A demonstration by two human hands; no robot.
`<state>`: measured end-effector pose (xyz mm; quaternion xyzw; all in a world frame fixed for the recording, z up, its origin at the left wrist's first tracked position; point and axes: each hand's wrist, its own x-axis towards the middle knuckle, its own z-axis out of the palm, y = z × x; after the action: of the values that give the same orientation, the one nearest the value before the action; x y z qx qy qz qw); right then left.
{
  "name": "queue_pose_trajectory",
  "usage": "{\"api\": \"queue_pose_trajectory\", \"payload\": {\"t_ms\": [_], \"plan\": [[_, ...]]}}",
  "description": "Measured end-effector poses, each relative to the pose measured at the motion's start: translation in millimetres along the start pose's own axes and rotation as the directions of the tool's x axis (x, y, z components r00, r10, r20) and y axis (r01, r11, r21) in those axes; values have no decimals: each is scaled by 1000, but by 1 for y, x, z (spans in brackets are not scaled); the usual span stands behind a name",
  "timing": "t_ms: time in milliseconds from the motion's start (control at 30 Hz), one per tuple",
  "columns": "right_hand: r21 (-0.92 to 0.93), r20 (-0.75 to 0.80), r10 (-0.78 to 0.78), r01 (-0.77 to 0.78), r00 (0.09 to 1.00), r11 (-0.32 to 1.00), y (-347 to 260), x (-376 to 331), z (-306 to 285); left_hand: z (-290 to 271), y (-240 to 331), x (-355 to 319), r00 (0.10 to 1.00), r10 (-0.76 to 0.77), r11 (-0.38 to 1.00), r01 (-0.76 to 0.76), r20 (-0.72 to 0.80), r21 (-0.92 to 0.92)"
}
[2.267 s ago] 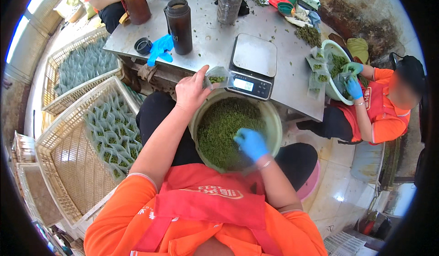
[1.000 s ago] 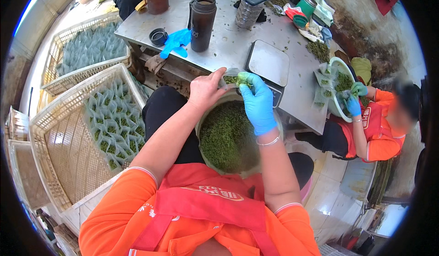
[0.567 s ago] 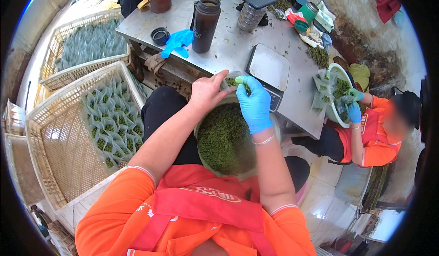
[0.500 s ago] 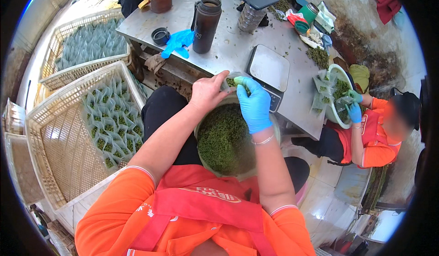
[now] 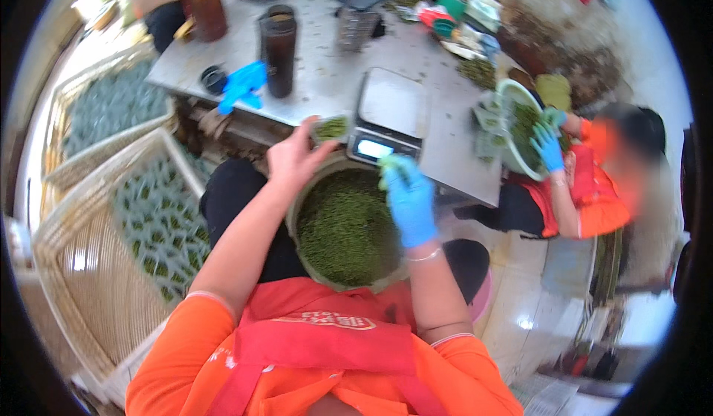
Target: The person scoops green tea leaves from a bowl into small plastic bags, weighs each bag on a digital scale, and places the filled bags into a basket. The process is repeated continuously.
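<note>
My bare left hand (image 5: 297, 154) pinches a small clear bag (image 5: 332, 127) at the table's near edge. Green bits show inside the bag. Below my hands, between my knees, a round tub (image 5: 295, 241) holds a heap of small green bits (image 5: 345, 226), too fine to name. My right hand (image 5: 411, 202), in a blue glove with greenish fingertips, hovers over the tub's right side, apart from the bag. Its fingers are blurred, and whether they grip anything is unclear. Just beyond it sits a digital scale (image 5: 390, 108) with a lit display and a bare plate.
Left of me, a pale plastic crate (image 5: 89, 282) holds rows of filled bags; another crate (image 5: 70, 148) stands behind it. The metal table (image 5: 319, 67) bears a dark bottle (image 5: 279, 52) and a blue glove (image 5: 243, 88). At right, a gloved co-worker (image 5: 587, 186) handles a bowl (image 5: 512, 156).
My right hand has come away from the bag and moved lower, toward the tub. My left hand keeps the bag beside the scale. The scale's display now shows lit. The whole view has shifted.
</note>
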<state>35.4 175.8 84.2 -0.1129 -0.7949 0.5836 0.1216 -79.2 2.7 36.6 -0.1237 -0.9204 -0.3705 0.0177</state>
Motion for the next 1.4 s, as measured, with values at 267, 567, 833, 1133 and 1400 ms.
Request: {"api": "queue_pose_trajectory", "payload": {"t_ms": [267,567,833,1133,1400], "plan": [[-299,-85,-69,41,994,954,30,48,-104,1,-6,3,990,-16,992,-2,-143,-127],[-875,-378,84,-385,922,293,95,238,-268,9,-20,4,988,-41,969,2,-150,-247],[-687,-400,-575,182,714,704,53,161,-147,1,-12,4,998,21,999,-23,-67,-25],[-866,42,-579,319,815,385,72,68,-43,-90,-73,-23,934,-63,977,-14,-351,-213],[-247,-89,-132,106,987,963,100,-19,-63,-276,-234,-149,530,-438,656,741,-726,144]]}}
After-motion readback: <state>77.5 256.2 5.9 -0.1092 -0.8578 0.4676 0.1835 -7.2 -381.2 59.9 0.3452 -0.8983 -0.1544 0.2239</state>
